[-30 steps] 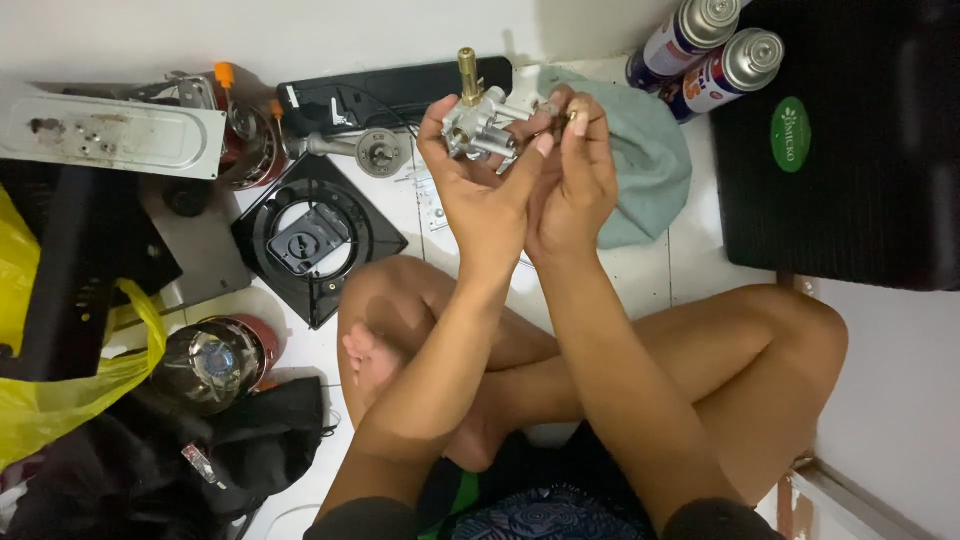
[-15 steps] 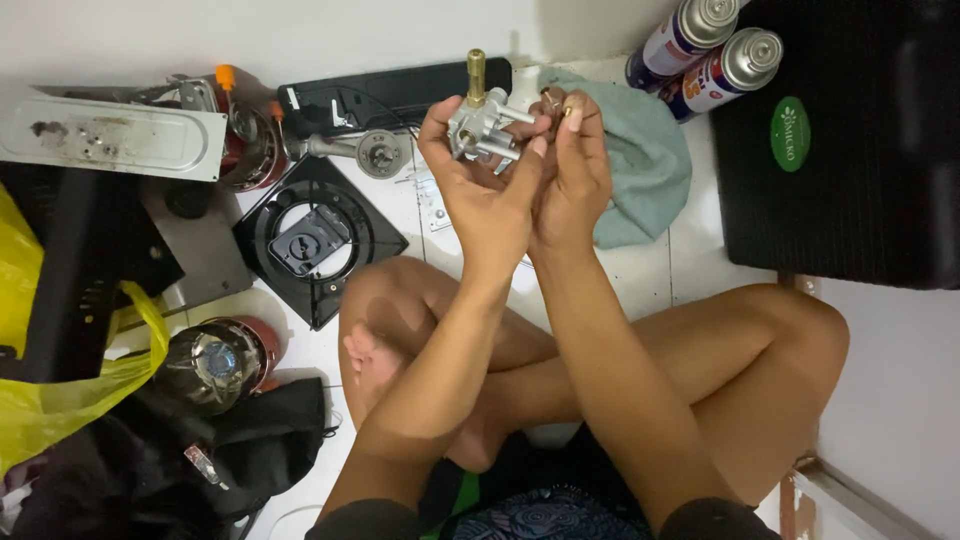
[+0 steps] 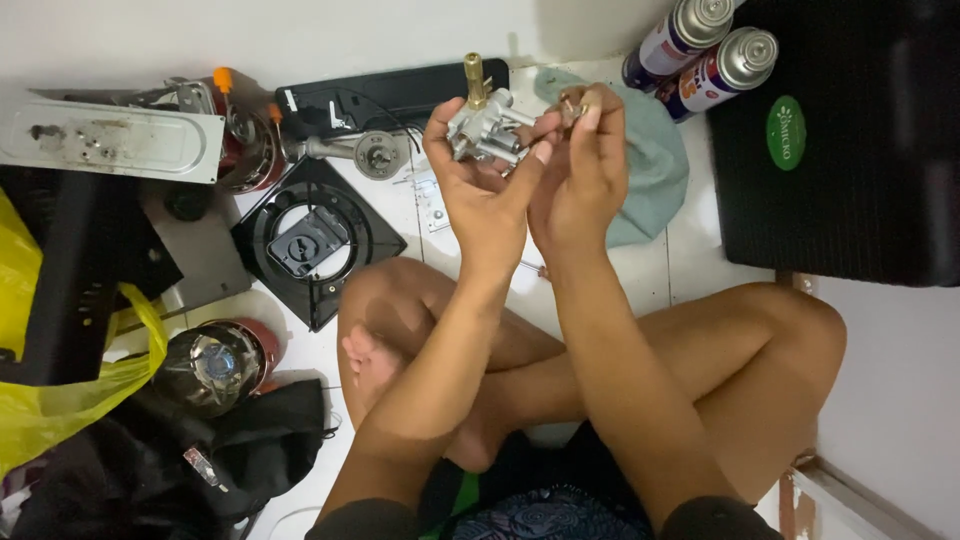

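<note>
Above the crossed legs, both hands close on a metal valve (image 3: pixel 482 128): left hand (image 3: pixel 478 185) cups its body, right hand (image 3: pixel 578 170) pinches a small fitting (probably heavy, rigid, best gripped by the body).

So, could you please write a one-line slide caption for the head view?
Seated cross-legged, left hand cradles a silver valve assembly while right hand pinches a small brass fitting.

The floor (image 3: pixel 690 265) was white tile with thin grout lines, evenly lit. A white wall (image 3: pixel 300 30) ran along its far edge. A black ribbed mat (image 3: pixel 850 200) covered the corner, and a pale baseboard (image 3: pixel 860 500) edged the near side.
</note>
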